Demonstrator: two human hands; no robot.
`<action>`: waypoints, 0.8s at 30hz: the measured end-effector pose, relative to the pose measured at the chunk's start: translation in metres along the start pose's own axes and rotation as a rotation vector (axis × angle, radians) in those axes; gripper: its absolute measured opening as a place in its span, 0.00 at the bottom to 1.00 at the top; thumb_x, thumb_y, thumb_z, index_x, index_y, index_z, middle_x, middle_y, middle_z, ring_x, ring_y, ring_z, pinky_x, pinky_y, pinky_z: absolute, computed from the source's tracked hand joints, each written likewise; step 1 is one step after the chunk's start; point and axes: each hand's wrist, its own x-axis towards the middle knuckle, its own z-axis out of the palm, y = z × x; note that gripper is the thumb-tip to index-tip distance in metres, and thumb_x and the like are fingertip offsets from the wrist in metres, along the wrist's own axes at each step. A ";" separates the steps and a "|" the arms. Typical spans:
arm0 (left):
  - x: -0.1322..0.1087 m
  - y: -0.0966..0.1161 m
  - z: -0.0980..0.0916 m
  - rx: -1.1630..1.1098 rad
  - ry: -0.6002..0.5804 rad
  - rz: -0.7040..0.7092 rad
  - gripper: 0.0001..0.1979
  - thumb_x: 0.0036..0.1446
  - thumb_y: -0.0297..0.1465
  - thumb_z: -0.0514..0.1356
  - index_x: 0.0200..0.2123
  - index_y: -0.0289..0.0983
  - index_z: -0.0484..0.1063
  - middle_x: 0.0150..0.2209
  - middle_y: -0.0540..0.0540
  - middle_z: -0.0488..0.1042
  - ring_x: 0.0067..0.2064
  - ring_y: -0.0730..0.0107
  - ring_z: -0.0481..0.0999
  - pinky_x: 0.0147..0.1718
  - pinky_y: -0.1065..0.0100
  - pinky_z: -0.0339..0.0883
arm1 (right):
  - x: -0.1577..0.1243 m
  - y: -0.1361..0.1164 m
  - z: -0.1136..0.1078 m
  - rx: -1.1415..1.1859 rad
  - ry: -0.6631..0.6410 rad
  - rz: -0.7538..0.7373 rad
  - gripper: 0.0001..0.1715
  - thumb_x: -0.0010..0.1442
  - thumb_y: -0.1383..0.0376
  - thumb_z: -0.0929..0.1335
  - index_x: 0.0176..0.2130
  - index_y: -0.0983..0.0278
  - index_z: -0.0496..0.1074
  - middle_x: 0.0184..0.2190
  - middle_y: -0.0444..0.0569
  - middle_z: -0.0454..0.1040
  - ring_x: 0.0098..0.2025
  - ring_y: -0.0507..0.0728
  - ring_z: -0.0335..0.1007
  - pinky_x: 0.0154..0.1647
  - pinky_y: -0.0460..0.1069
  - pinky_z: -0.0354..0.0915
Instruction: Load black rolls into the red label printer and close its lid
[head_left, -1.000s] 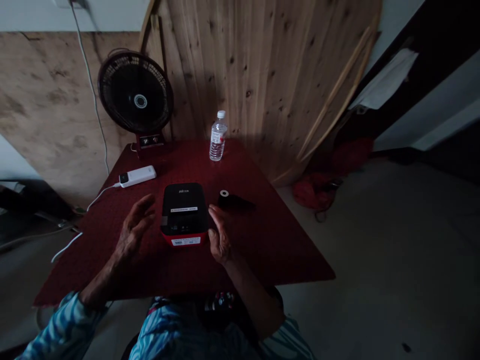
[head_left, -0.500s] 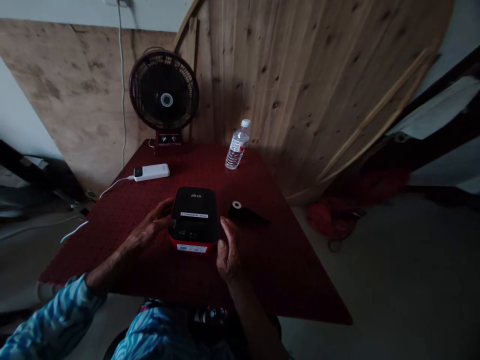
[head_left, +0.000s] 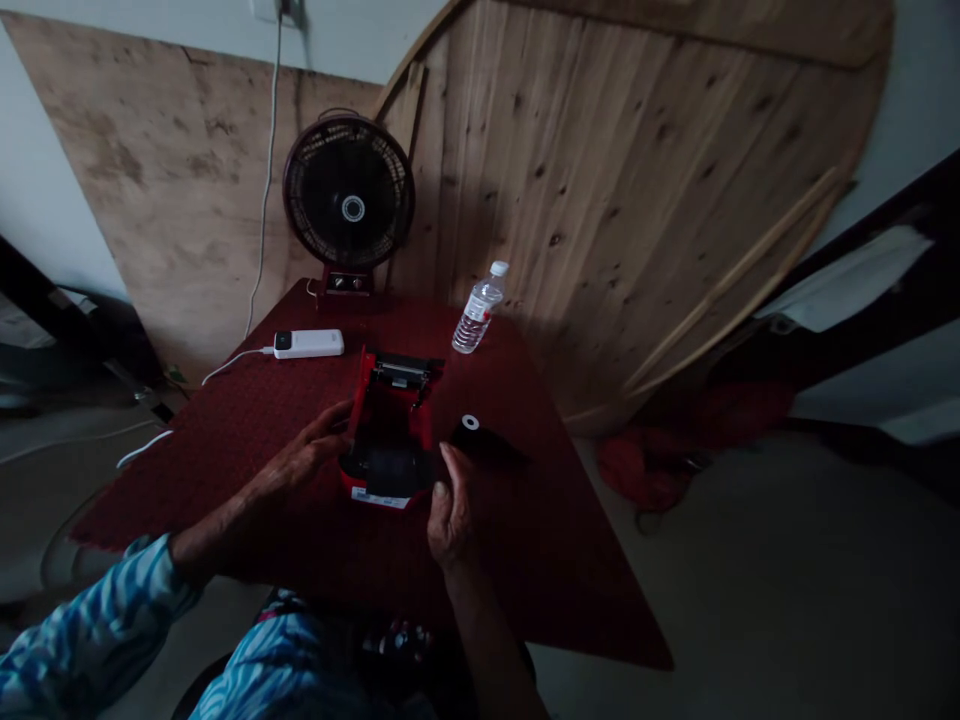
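A small red and black label printer (head_left: 390,430) lies on the dark red table with its lid up, its inside bay dark and a roller assembly showing at the far end. My left hand (head_left: 315,450) is against its left side, fingers stretched along the casing. At its right side, my right hand (head_left: 451,508) is bent, thumb up and fingertips at the casing; together the hands hold the printer between them. Just right of it rests a roll (head_left: 470,423) with a white ring-shaped end; its body is too dark to make out.
On the table (head_left: 570,590) stand a clear water bottle (head_left: 478,310) and a dark fan (head_left: 349,205) at the back. A white power bank (head_left: 309,344) with a cable lies at the left. Behind, a large wooden board (head_left: 585,200) leans on the wall.
The printer's black lid has opened, exposing the inside. My hands have stayed at its two sides, with little movement. The camera view has tilted slightly.
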 end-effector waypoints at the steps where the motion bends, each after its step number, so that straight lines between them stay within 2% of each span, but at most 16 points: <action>1: -0.001 -0.002 0.000 -0.055 -0.035 -0.036 0.33 0.52 0.34 0.59 0.64 0.41 0.64 0.59 0.40 0.72 0.58 0.47 0.72 0.55 0.50 0.66 | -0.001 0.001 0.001 -0.007 0.003 -0.001 0.28 0.70 0.64 0.55 0.67 0.59 0.54 0.57 0.57 0.67 0.59 0.62 0.64 0.54 0.61 0.68; 4: -0.001 -0.006 -0.003 -0.113 -0.081 -0.065 0.34 0.52 0.34 0.60 0.64 0.41 0.62 0.61 0.41 0.69 0.61 0.46 0.69 0.57 0.51 0.64 | -0.001 0.003 0.002 -0.019 0.012 -0.002 0.27 0.70 0.64 0.55 0.66 0.60 0.55 0.57 0.58 0.67 0.59 0.62 0.64 0.54 0.61 0.68; 8: 0.005 -0.002 -0.010 0.210 0.075 0.098 0.32 0.52 0.36 0.60 0.61 0.39 0.65 0.63 0.39 0.66 0.63 0.47 0.65 0.58 0.53 0.63 | -0.001 0.003 0.004 -0.030 0.022 0.009 0.26 0.70 0.64 0.55 0.66 0.60 0.56 0.56 0.57 0.68 0.58 0.61 0.65 0.53 0.60 0.69; 10: 0.012 0.007 -0.009 0.398 0.085 0.228 0.26 0.55 0.37 0.59 0.57 0.37 0.69 0.60 0.39 0.69 0.62 0.51 0.67 0.60 0.55 0.61 | 0.000 0.003 0.004 -0.027 0.030 0.002 0.26 0.70 0.64 0.55 0.65 0.59 0.57 0.55 0.56 0.69 0.58 0.60 0.66 0.53 0.59 0.69; 11: 0.017 0.013 -0.007 0.526 0.024 0.282 0.22 0.58 0.36 0.57 0.55 0.37 0.71 0.58 0.40 0.72 0.60 0.55 0.69 0.60 0.57 0.60 | 0.001 0.003 0.005 -0.023 0.035 -0.002 0.26 0.70 0.65 0.55 0.65 0.59 0.57 0.55 0.56 0.69 0.57 0.60 0.66 0.53 0.59 0.69; 13: 0.030 0.024 0.000 0.854 -0.180 0.340 0.17 0.62 0.31 0.53 0.52 0.38 0.73 0.55 0.42 0.75 0.57 0.61 0.73 0.58 0.62 0.62 | 0.001 0.004 0.005 -0.018 0.052 -0.004 0.26 0.70 0.65 0.56 0.65 0.59 0.58 0.55 0.55 0.70 0.57 0.60 0.67 0.53 0.59 0.68; 16: 0.056 0.035 0.014 1.197 -0.416 0.308 0.17 0.60 0.25 0.54 0.50 0.39 0.75 0.51 0.43 0.78 0.53 0.62 0.76 0.55 0.63 0.66 | 0.000 0.007 0.005 -0.031 0.052 0.015 0.25 0.70 0.64 0.56 0.64 0.60 0.59 0.55 0.56 0.71 0.57 0.60 0.67 0.53 0.59 0.68; 20: 0.083 0.037 0.028 1.343 -0.517 0.249 0.13 0.57 0.24 0.57 0.42 0.38 0.80 0.45 0.39 0.81 0.49 0.51 0.79 0.50 0.54 0.68 | -0.002 0.012 0.004 -0.056 0.043 0.045 0.25 0.69 0.63 0.56 0.63 0.62 0.61 0.55 0.57 0.71 0.57 0.61 0.67 0.54 0.60 0.67; 22: 0.089 0.036 0.030 1.394 -0.563 0.233 0.12 0.55 0.24 0.58 0.39 0.38 0.80 0.43 0.39 0.81 0.48 0.51 0.79 0.49 0.55 0.69 | -0.002 0.013 0.004 -0.055 0.050 0.062 0.25 0.69 0.63 0.56 0.62 0.63 0.62 0.54 0.57 0.72 0.57 0.61 0.68 0.54 0.60 0.67; 24: 0.090 0.036 0.031 1.415 -0.608 0.223 0.12 0.54 0.24 0.59 0.39 0.39 0.80 0.43 0.41 0.81 0.48 0.54 0.79 0.46 0.61 0.70 | -0.002 0.014 0.005 -0.051 0.051 0.061 0.25 0.69 0.63 0.56 0.62 0.63 0.63 0.54 0.57 0.72 0.56 0.61 0.68 0.54 0.60 0.68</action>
